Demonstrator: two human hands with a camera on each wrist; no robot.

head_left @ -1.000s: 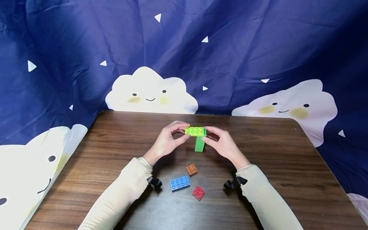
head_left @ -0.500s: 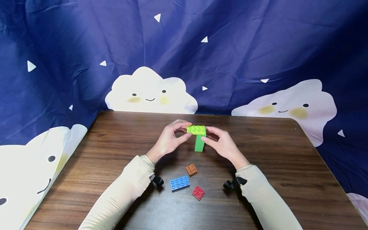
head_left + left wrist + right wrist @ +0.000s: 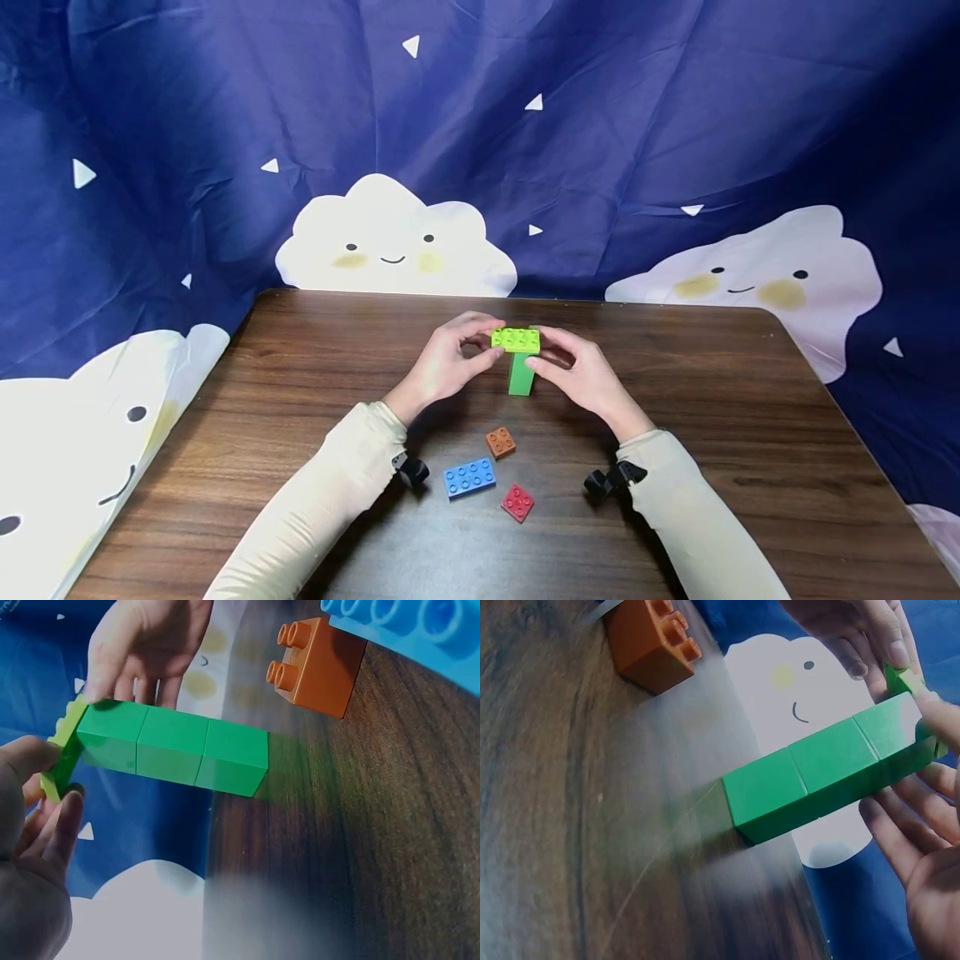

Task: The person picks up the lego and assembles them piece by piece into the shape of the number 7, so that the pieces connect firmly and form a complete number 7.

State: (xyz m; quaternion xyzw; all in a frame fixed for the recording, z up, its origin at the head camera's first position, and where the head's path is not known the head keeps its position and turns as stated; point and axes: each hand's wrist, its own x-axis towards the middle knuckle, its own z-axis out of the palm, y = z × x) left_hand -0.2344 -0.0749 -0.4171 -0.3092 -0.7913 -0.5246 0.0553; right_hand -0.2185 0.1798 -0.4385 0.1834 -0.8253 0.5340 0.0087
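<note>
A tower of three green toy bricks [image 3: 521,377] stands upright on the table; its joins show in the left wrist view. Across its top lies a thin lime-green brick [image 3: 516,339] with studs, jutting out to the left. My left hand [image 3: 444,360] pinches the jutting end of this lime brick between thumb and fingers. From the other side, my right hand [image 3: 576,372] grips the top of the tower, thumb on the near face. In the right wrist view, the thumb partly covers the upper end of the green bricks [image 3: 817,769].
Nearer on the wooden table [image 3: 300,400] lie an orange-brown brick [image 3: 500,442], a long blue brick [image 3: 469,478] and a red brick [image 3: 517,503]. Behind the table's back edge hangs a dark blue cloth [image 3: 562,150] with cloud faces.
The left hand has shifted the lime brick slightly right and back over the tower, covering the green studs seen at its right end. My right hand stays almost still.
</note>
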